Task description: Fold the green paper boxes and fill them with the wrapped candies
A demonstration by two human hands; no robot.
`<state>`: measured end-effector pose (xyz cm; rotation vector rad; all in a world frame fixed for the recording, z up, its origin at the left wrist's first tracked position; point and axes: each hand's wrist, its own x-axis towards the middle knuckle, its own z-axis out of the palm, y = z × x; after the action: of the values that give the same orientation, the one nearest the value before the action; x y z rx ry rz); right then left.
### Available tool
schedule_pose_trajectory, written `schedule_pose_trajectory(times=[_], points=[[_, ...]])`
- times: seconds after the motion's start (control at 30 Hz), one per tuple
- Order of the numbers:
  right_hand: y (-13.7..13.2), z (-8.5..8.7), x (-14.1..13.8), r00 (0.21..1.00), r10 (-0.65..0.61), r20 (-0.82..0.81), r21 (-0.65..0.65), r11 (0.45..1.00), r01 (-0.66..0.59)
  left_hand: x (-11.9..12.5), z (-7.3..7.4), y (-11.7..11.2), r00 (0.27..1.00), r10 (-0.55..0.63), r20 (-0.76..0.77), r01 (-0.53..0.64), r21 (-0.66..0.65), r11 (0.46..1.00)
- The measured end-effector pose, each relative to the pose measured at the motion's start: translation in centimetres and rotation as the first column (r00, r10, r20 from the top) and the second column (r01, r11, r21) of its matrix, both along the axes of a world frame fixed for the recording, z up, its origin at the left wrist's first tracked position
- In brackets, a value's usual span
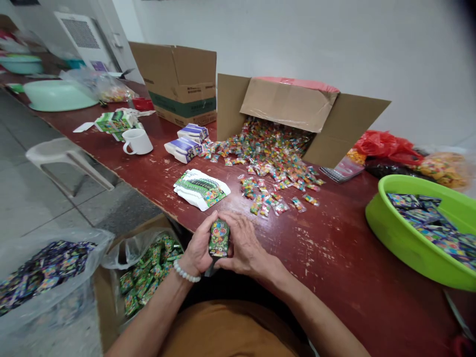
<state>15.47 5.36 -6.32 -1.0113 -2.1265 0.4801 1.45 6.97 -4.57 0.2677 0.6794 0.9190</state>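
Between my two hands, at the table's front edge, is a small green printed candy box (pixel 219 238). My left hand (pixel 201 248), with a beaded bracelet at the wrist, grips its left side. My right hand (pixel 245 245) wraps round the right side, fingers over the far end. Just beyond them lies a stack of flat green-and-white cartons (pixel 201 189). Small clear packets of colourful candy (pixel 266 198) are scattered to the right of that stack. They spill from a cardboard box (pixel 286 104) tipped on its side.
A white mug (pixel 137 142) and purple-white cartons (pixel 184 148) stand at the back left. At right is a green basin (pixel 386 223) of dark packets. Below left, a carton holds green packets (pixel 148 272) beside a plastic bag (pixel 100 238). A stool (pixel 63 148) stands left.
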Motion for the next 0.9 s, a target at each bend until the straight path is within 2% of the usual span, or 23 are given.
schedule_pose_trajectory(times=[0.1, 0.2, 0.27, 0.3, 0.33, 0.37, 0.4, 0.43, 0.47, 0.5, 0.53, 0.57, 0.6, 0.63, 0.67, 0.73, 0.8, 0.9], points=[[0.0, 0.1, -1.3, 0.999, -0.042, 0.007, 0.041, 0.998, 0.042, -0.1, 0.2, -0.6, 0.994, 0.077, -0.074, -0.074, 0.036, 0.997], [-0.2, 0.0, -2.8, 1.000, -0.012, -0.004, -0.009, 1.000, 0.012, -0.9, -0.1, -1.4, 0.971, 0.096, -0.221, -0.091, 0.030, 0.995], [-0.2, -0.3, -3.4, 0.999, 0.042, 0.012, -0.066, 0.997, -0.041, -2.6, -0.8, -1.8, 0.924, 0.078, -0.375, -0.054, 0.073, 0.996], [0.1, -0.6, -3.6, 0.997, 0.071, 0.011, -0.091, 0.993, -0.070, -4.0, -1.2, -1.9, 0.870, 0.100, -0.483, -0.042, 0.129, 0.991], [0.6, -0.8, -3.6, 0.996, 0.086, -0.001, -0.111, 0.990, -0.086, -5.6, -1.7, -2.0, 0.778, 0.148, -0.611, -0.027, 0.202, 0.979], [1.4, -1.1, -3.4, 0.997, 0.079, -0.023, -0.126, 0.989, -0.081, -7.4, -2.2, -2.1, 0.643, 0.228, -0.731, -0.005, 0.293, 0.956], [2.4, -1.3, -3.2, 0.998, 0.042, -0.053, -0.139, 0.989, -0.049, -9.2, -2.6, -2.2, 0.434, 0.357, -0.827, 0.012, 0.401, 0.916], [3.8, -1.6, -2.9, 0.996, -0.023, -0.084, -0.151, 0.989, 0.010, -10.9, -2.9, -2.2, 0.198, 0.416, -0.887, 0.072, 0.437, 0.897], [5.3, -1.8, -2.6, 0.989, -0.107, -0.104, -0.169, 0.982, 0.088, -12.2, -3.1, -2.2, -0.023, 0.454, -0.891, 0.145, 0.446, 0.883], [7.0, -2.0, -2.4, 0.974, -0.201, -0.104, -0.187, 0.966, 0.180, -13.1, -3.1, -2.0, -0.210, 0.503, -0.839, 0.214, 0.462, 0.861], [8.6, -2.1, -2.3, 0.954, -0.286, -0.087, -0.197, 0.944, 0.265, -13.5, -3.1, -1.8, -0.337, 0.551, -0.763, 0.291, 0.473, 0.832], [10.1, -2.3, -2.3, 0.941, -0.335, -0.040, -0.205, 0.925, 0.321, -13.3, -2.9, -1.4, -0.412, 0.604, -0.682, 0.375, 0.478, 0.795], [11.4, -2.4, -2.5, 0.921, -0.388, 0.025, -0.209, 0.899, 0.385, -12.5, -2.6, -0.9, -0.449, 0.656, -0.607, 0.456, 0.475, 0.752], [12.4, -2.5, -2.7, 0.895, -0.437, 0.095, -0.208, 0.870, 0.447, -11.5, -2.4, -0.1, -0.456, 0.701, -0.549, 0.536, 0.459, 0.708], [13.1, -2.7, -3.1, 0.869, -0.470, 0.157, -0.204, 0.845, 0.494, -10.1, -2.2, 0.9, -0.471, 0.723, -0.505, 0.590, 0.428, 0.684], [13.8, -3.1, -3.8, 0.827, -0.509, 0.237, -0.192, 0.810, 0.554, -7.6, -2.2, 3.2, -0.510, 0.734, -0.449, 0.662, 0.339, 0.668], [13.9, -3.5, -4.2, 0.814, -0.516, 0.265, -0.182, 0.803, 0.568, -5.8, -2.7, 5.4, -0.546, 0.723, -0.423, 0.689, 0.263, 0.675], [13.9, -3.9, -4.4, 0.794, -0.536, 0.288, -0.173, 0.786, 0.593, -5.2, -3.7, 7.5, -0.569, 0.704, -0.426, 0.693, 0.212, 0.689]])
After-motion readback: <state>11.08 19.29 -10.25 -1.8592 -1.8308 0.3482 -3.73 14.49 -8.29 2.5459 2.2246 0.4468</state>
